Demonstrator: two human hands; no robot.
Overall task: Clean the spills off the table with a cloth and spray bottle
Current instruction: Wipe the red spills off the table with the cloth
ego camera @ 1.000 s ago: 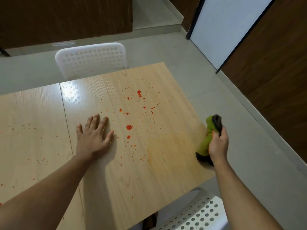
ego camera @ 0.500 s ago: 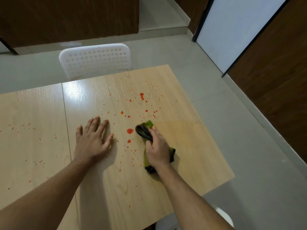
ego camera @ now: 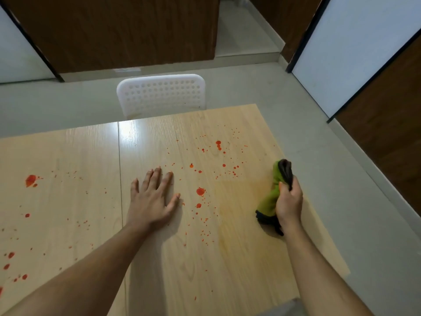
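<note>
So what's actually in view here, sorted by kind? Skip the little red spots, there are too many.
Hands: 2, left hand flat on the table, right hand gripping the cloth
Cloths: 1, green and dark cloth
Tables: 1
Chairs: 1, white chair
Spray bottles: 0 in view
Total: 5

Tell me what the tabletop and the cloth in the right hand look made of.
Table: pale wood-grain surface, likely laminate, semi-gloss; it mirrors a bright glare near the far edge. Cloth: soft green fabric with dark trim, possibly microfibre; it bunches and folds in the right hand.
</note>
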